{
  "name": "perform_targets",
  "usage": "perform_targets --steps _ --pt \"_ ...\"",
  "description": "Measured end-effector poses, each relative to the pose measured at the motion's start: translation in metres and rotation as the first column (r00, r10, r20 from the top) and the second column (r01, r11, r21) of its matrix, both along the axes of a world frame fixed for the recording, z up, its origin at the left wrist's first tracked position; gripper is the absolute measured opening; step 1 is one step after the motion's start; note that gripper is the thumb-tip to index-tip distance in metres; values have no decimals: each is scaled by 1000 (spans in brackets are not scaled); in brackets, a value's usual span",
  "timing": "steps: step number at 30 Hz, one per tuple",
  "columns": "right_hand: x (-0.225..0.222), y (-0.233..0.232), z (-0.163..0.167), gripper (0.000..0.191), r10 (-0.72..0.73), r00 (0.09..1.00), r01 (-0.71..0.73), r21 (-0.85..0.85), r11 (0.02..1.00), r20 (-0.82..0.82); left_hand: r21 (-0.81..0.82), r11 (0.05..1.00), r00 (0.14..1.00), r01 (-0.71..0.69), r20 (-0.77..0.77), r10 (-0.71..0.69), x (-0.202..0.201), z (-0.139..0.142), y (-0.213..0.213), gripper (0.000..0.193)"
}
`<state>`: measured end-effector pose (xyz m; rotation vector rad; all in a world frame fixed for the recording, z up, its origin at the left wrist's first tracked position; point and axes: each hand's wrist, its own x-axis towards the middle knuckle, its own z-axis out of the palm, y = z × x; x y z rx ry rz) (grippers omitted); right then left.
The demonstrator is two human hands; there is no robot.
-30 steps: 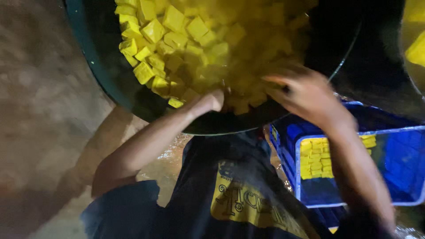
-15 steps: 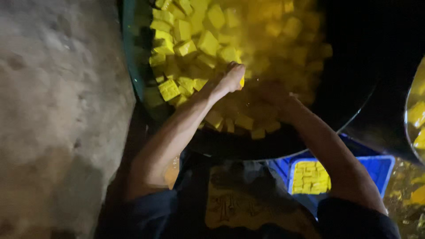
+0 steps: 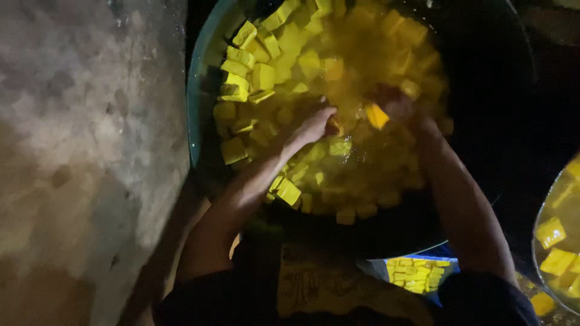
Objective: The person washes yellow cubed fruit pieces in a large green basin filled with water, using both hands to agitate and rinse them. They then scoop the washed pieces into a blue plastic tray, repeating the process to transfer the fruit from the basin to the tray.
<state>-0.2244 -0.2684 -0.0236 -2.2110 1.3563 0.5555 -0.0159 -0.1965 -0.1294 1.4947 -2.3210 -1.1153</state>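
Observation:
A big dark basin with a teal rim point(image 3: 194, 102) holds yellow liquid and several yellow cubes point(image 3: 263, 75). Both my hands are inside it, near the middle. My left hand point(image 3: 315, 124) has its fingers curled around a small yellow cube at the liquid's surface. My right hand point(image 3: 399, 104) is dim and blurred, half in the liquid, with an orange-yellow cube point(image 3: 376, 115) right at its fingertips. Whether it grips that cube is unclear. My forearms reach in over the basin's near rim.
A rough grey concrete surface point(image 3: 90, 151) runs along the left. A blue crate point(image 3: 448, 252) with small yellow cubes sits under the basin's near edge. At the right edge a second bowl point(image 3: 559, 241) holds more yellow cubes. My dark shirt fills the bottom.
Both hands have pushed farther into the basin, toward its middle, and come closer together. The view has shifted, so the blue crate now lies at the bottom edge.

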Motion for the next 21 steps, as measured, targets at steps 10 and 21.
perform_targets --steps 10,21 --pt "92 -60 -16 35 306 915 -230 -284 931 263 474 836 648 -276 -550 526 27 7 -8 44" --pt "-9 20 38 47 -364 275 -26 385 922 890 960 175 -58 -220 -192 980 -48 -8 -20 51"
